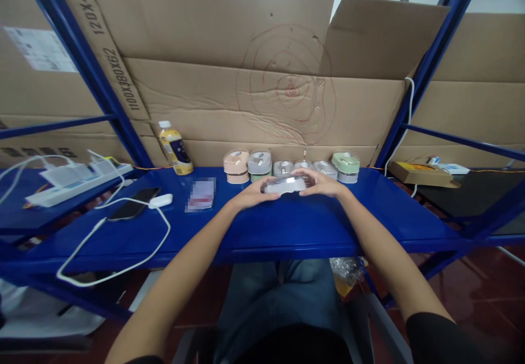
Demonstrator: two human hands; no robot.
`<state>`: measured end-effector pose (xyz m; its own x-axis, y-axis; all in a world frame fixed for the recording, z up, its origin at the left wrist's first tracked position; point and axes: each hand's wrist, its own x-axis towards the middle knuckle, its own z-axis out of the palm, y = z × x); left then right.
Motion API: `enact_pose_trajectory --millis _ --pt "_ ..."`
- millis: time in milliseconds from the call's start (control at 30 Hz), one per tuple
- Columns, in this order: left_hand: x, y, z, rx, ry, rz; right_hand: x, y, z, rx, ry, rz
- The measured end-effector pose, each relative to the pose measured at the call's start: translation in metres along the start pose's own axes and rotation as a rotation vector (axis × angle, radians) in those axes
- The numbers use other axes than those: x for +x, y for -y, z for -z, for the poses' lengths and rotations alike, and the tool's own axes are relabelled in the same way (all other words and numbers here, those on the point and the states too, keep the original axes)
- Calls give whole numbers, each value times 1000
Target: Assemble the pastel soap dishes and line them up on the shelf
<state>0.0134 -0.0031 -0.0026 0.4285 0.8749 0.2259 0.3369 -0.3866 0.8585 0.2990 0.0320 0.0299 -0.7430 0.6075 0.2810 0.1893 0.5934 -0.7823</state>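
Observation:
Between both hands I hold a small grey-white box with a clear lid [284,185], raised a little over the blue table. My left hand [256,192] grips its left end, and my right hand [322,183] closes on its right end. Just behind it, a row of similar small boxes lines the back of the table. A pink box [237,161] and a grey box [260,161] are stacked on others at the left of the row. Lower grey boxes [283,168] sit in the middle, partly hidden by my hands. A green box [345,161] tops a grey one at the right.
A yellow bottle [176,149] stands at the back left, near a blurred flat item [200,194]. Farther left lie a phone [135,204], a white cable [164,238] and a power strip [77,186]. Cardboard [197,96] walls the back; blue posts [435,57] flank the table [262,232].

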Motion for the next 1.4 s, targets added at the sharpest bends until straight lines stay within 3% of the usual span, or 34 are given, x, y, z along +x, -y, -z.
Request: enact_pose_trajectory --millis 100,233,367,567,700,800,933,1100,1200,1300,1400 --pt "0 3 -6 246 -2 -114 1 -8 -6 -115 30 -63" --pt "0 8 -15 389 22 -257 6 -11 -27 -400 -53 -59" --pt "1 13 -17 390 -3 -199 9 -5 -38 -533 -69 -30" --pt "0 12 -13 371 -10 -163 -1 -3 -11 -398 -179 -52" --pt "-2 9 -12 449 49 -222 -9 -15 12 -375 -407 -134" --pt "-3 6 -14 498 88 -237 -12 -21 16 -371 -535 -179" --pt "0 6 -12 457 -29 -242 -11 -21 15 -364 -579 -148" --pt "8 9 0 381 -430 -186 -10 -22 18 -217 -716 -103" --pt "10 9 4 387 -563 -163 -8 -25 20 -122 -785 -86" --pt "6 8 3 414 -544 -189 -6 -26 20 -91 -817 -114" --pt "1 5 -2 475 -359 -236 -6 -26 18 -88 -788 -125"
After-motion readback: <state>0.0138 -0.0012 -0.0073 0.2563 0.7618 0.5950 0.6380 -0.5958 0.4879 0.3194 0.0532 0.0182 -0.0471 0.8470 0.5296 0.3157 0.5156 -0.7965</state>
